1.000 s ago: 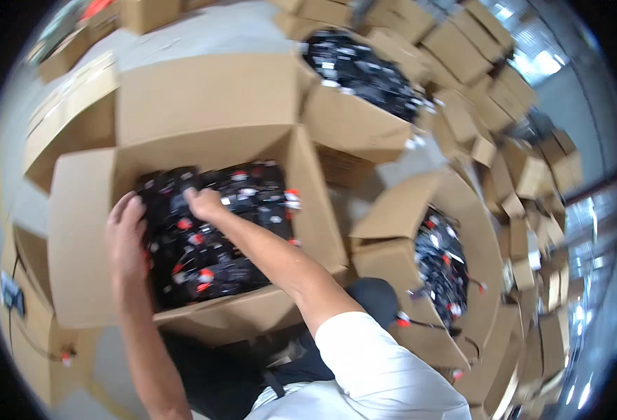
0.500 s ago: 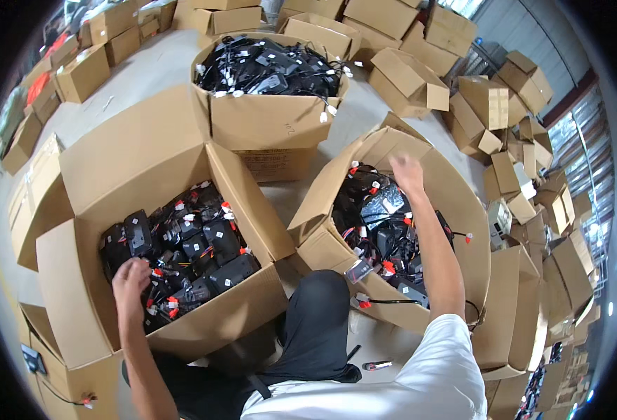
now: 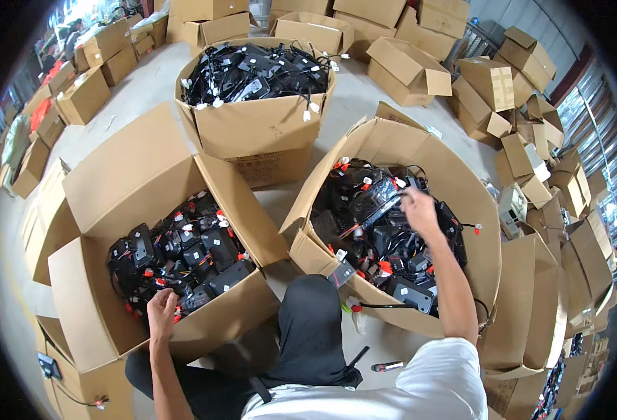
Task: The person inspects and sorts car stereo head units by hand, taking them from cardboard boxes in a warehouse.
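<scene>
My right hand (image 3: 419,210) reaches into the right carton (image 3: 473,203), its fingers closed at the end of a black plastic-cased device (image 3: 375,203) with a shiny film-like surface. Around it lie tangled black cables and more black devices (image 3: 412,295) with white and red plugs. My left hand (image 3: 162,313) hangs at the near side of the left carton (image 3: 123,171), over black adapter-like boxes (image 3: 219,245) with small white labels. Its fingers are curled together beside red connectors; what they hold, if anything, is too small to name.
A third carton (image 3: 249,129) ahead is heaped with black devices and white-plugged cables. Empty-looking cartons (image 3: 406,70) are stacked at the back and right. On the floor near my knee (image 3: 312,308) lies a small dark-and-red object (image 3: 387,366). A device with a cable (image 3: 49,365) sits at the lower left.
My right hand has come down from the far wall of the right carton onto the black device, which now sits tilted. My left hand has shifted right and nearer. The whole view has turned slightly.
</scene>
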Demonstrator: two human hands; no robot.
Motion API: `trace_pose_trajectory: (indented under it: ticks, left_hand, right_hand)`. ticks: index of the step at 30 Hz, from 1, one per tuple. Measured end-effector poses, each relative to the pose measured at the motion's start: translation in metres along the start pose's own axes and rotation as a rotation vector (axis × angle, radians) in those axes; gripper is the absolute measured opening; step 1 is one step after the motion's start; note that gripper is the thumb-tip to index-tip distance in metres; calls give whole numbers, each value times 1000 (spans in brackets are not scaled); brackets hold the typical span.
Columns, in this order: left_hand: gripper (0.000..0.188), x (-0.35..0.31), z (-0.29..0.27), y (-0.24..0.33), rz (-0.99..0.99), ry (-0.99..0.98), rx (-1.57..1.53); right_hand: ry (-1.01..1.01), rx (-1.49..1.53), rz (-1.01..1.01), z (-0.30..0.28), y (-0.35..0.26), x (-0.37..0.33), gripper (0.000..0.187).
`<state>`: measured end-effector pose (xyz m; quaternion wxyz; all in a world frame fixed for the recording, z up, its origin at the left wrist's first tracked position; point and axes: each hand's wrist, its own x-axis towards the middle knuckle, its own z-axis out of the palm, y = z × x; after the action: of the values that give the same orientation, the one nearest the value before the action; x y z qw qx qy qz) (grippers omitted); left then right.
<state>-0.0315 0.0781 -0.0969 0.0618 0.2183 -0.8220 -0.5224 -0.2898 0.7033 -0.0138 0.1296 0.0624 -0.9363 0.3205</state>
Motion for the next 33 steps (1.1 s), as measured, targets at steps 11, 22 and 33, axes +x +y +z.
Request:
trace_pose_trajectory:
  ticks: [11, 22, 33]
  left_hand:
    - [23, -15, 71, 125, 303, -30, -189]
    - [78, -35, 135, 233, -58, -693, -1254]
    - [49, -27, -36, 156, 12, 6, -1216]
  right_hand:
    - [272, 606, -329, -103, -257, 27, 15]
    - [-127, 872, -348, -90, -366, -6, 21]
    - [-325, 100, -515, -71, -225, 20, 41]
